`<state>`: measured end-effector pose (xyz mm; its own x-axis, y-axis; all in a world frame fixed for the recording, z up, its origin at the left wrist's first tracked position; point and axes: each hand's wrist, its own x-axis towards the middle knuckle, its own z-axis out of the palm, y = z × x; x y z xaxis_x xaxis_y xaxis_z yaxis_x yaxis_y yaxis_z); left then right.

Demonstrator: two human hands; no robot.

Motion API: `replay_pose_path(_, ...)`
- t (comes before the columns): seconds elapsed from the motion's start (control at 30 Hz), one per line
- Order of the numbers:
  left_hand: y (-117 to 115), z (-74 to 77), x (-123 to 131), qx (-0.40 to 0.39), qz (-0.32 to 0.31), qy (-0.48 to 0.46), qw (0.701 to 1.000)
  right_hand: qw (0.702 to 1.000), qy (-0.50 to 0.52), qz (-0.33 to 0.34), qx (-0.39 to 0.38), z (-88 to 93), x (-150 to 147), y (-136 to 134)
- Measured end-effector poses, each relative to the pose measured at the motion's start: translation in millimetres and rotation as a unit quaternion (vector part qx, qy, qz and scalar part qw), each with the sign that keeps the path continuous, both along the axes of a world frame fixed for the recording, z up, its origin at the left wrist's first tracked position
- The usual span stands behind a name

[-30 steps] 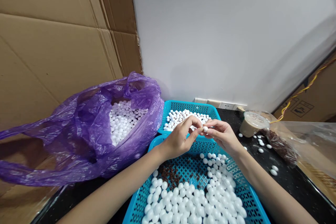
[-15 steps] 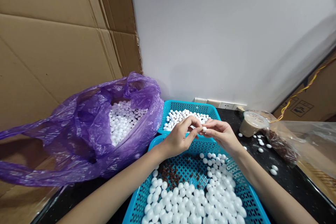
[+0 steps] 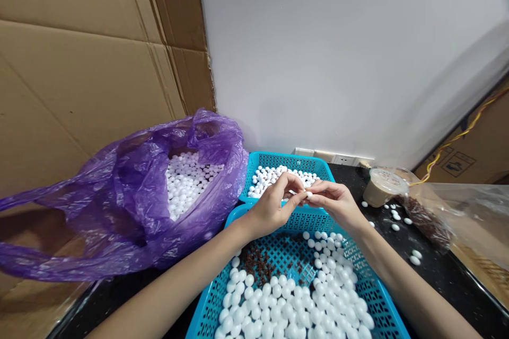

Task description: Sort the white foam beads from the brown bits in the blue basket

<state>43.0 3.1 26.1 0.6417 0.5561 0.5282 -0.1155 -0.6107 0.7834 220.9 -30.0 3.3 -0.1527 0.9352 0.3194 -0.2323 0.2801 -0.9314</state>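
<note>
My left hand (image 3: 271,209) and my right hand (image 3: 336,204) meet above the baskets, their fingertips pinching a small white foam ball (image 3: 309,195) between them. Below my wrists sits a blue plastic mesh basket (image 3: 286,254) holding many white balls and scattered brown granules (image 3: 256,265). Just beyond my fingers, a second blue mesh basket (image 3: 288,162) is heaped with white balls (image 3: 274,179), and my hands partly hide it. On my left, an open purple plastic bag (image 3: 119,196) is full of white balls (image 3: 185,185).
A clear plastic bag of brown granules (image 3: 425,220) and a plastic cup of beige drink (image 3: 382,188) stand on the black tabletop (image 3: 441,270), among loose white balls. Cardboard sheets (image 3: 79,63) cover the left, behind the purple bag. A white wall (image 3: 338,63) with sockets (image 3: 342,159) stands behind.
My hands stay almost in place, with my fingertips shifting slightly around the white ball, which is still held between them. The baskets and bags have not moved.
</note>
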Motion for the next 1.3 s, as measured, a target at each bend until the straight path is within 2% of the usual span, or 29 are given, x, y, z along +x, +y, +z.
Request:
replay_pose_path(0.37, 2, -5.8, 0, 0.043, 0.037, -0.001, 0.998, 0.999, -0.013, -0.028, -0.013, 0.3, -4, -1)
replay_pose_path(0.53, 4, -7.3, 0, 0.067, 0.032, -0.004, 0.997, 0.999, 0.003, -0.038, -0.016, 1.2, -4, -1)
replay_pose_path(0.77, 9, -10.6, 1, 0.063, 0.141, 0.025, 0.988, 0.994, -0.007, -0.103, 0.018, -0.3, -4, 4)
replay_pose_path(0.83, 9, -8.9, 0, 0.07, 0.156, 0.037, 0.985, 0.992, -0.024, -0.119, 0.021, 0.1, -3, 4)
replay_pose_path(0.93, 7, -4.1, -1, 0.088, 0.119, 0.079, 0.986, 0.988, -0.055, -0.142, 0.019, 1.7, -3, 5)
replay_pose_path(1.07, 2, -2.1, -4, 0.112, -0.021, 0.173, 0.978, 0.986, -0.078, -0.147, 0.029, 1.5, -3, 5)
replay_pose_path(1.17, 1, -6.4, -7, 0.124, -0.078, 0.274, 0.95, 0.988, -0.088, -0.126, 0.026, -0.6, -4, 4)
replay_pose_path(1.3, 3, -11.5, -9, 0.15, -0.082, 0.419, 0.892, 0.988, -0.107, -0.108, 0.01, -2.2, -6, 2)
